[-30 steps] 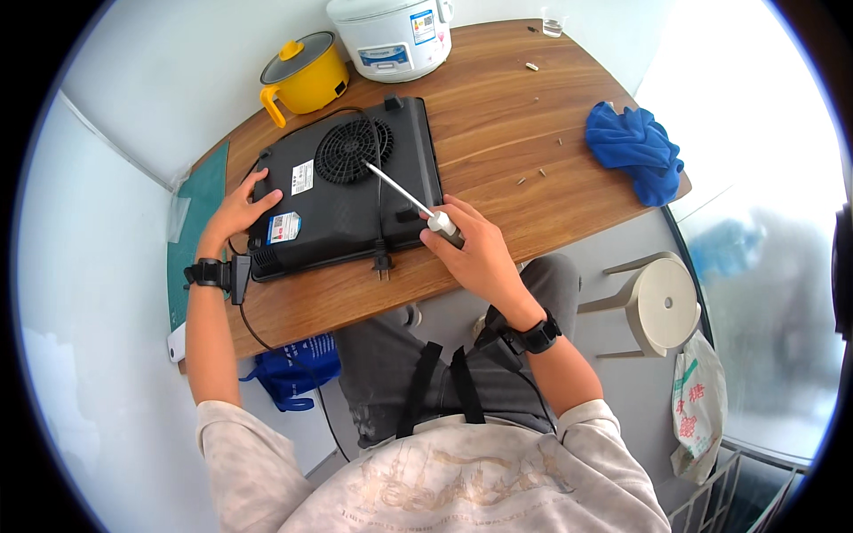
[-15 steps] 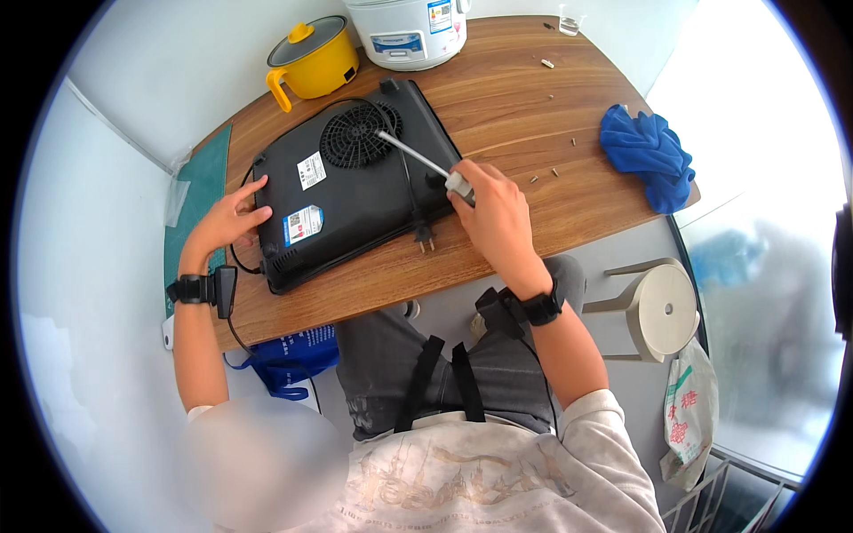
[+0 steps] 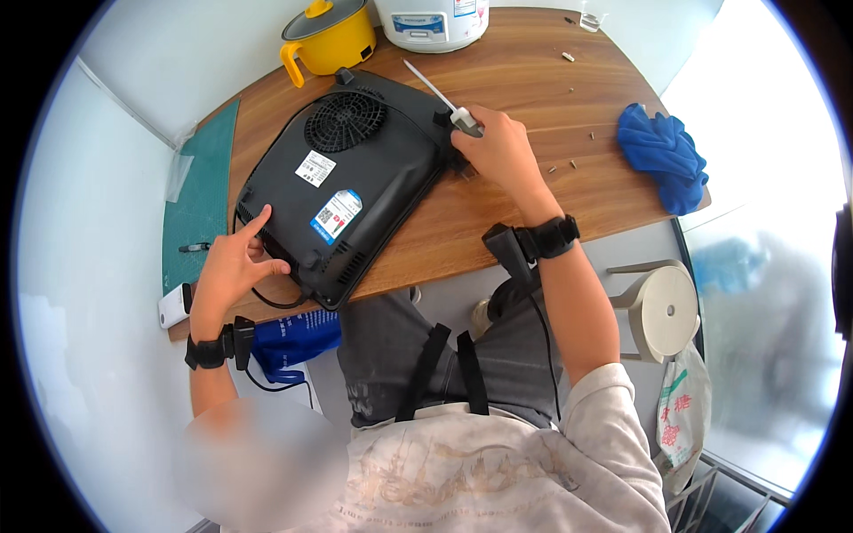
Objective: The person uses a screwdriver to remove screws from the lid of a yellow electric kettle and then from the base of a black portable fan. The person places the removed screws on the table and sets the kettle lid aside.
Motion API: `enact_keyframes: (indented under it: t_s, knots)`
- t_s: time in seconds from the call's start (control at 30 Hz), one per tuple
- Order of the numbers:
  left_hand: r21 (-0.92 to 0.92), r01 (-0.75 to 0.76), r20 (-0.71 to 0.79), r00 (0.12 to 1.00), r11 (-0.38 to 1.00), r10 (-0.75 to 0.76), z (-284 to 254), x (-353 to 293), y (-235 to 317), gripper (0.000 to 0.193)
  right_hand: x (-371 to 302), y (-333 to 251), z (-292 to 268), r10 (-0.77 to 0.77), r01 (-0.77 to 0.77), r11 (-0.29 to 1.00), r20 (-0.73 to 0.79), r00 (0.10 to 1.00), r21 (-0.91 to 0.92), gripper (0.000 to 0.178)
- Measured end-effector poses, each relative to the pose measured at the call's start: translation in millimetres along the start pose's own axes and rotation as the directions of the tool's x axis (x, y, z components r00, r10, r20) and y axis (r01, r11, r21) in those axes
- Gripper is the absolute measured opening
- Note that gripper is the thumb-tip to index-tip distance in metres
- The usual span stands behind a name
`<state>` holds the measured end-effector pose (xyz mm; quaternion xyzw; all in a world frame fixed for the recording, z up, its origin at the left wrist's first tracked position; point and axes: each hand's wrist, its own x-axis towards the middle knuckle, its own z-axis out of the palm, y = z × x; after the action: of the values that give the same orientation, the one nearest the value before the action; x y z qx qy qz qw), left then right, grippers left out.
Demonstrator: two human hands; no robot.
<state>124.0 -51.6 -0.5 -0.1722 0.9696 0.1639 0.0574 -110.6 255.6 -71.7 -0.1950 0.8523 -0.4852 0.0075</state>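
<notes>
A black induction cooker lies with its vented underside up on the wooden table, turned at an angle. A round fan grille and two labels show on it. My left hand grips its left edge, index finger and thumb spread over the rim, the other fingers partly hidden. My right hand is closed round the handle of a screwdriver, whose shaft points up and left past the cooker's right corner. By that corner the cord's plug is partly covered by my right hand.
Behind stand a yellow pot and a white rice cooker. Several screws and a blue cloth lie to the right. A green mat with a pen is at left. A stool stands beside the table.
The induction cooker has turned counterclockwise, its near corner swinging toward me. My left hand moved nearer with its edge. The screwdriver's tip has left the grille and points farther away.
</notes>
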Motion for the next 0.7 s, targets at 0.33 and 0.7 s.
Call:
enact_keyframes:
  t_s: [0.33, 0.7]
  knots:
    - [0.126, -0.155, -0.225, 0.957, 0.98, 0.181, 42, -40, 7, 0.078, 55, 0, 35, 0.072, -0.108, 0.974, 0.183, 0.981, 0.197, 0.045]
    - [0.25, -0.304, -0.426, 0.818, 0.919, 0.386, 60, -28, 39, 0.06, 21, -5, 38, -0.153, 0.15, 0.974, 0.003, 0.988, 0.168, 0.042]
